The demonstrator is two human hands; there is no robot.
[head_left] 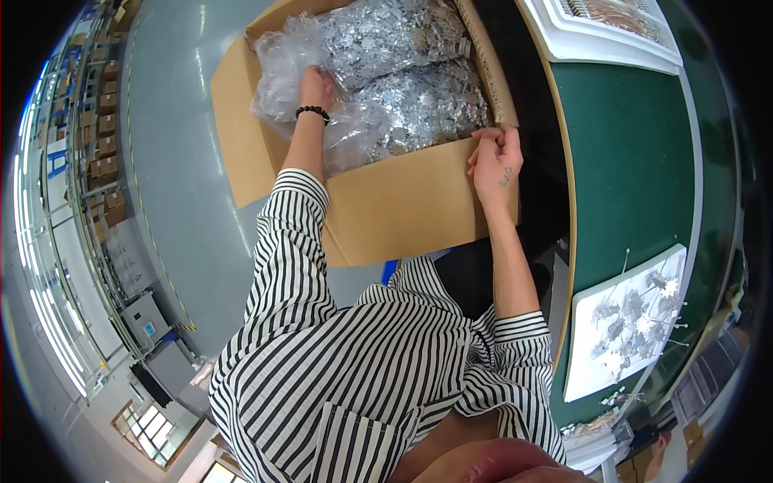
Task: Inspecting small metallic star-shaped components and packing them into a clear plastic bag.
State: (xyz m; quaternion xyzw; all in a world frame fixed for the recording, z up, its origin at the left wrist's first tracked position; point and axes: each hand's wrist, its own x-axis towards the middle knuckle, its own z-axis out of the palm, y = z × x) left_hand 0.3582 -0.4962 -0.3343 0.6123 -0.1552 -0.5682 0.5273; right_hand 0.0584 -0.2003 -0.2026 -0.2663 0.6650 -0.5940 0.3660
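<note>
An open cardboard box (411,201) stands in front of me, its near and left flaps folded outward. Inside lie clear plastic bags (411,105) filled with many small, shiny silver metal pieces. My left hand (317,87), with a dark beaded bracelet at the wrist, reaches over the box's left part. Its fingers are closed on crumpled clear plastic (286,60) at the bags' loose end; the fingertips are partly hidden. At the near right corner, my right hand (495,165) has its fingers bent over the edge of the box, gripping the cardboard there.
Right of the box runs a green-topped table (628,161). On it are a white foam board (624,322) holding silver pieces and pins, and a white tray (600,40) with wire-like parts. Grey floor (181,161) and shelves with cartons (105,145) lie left.
</note>
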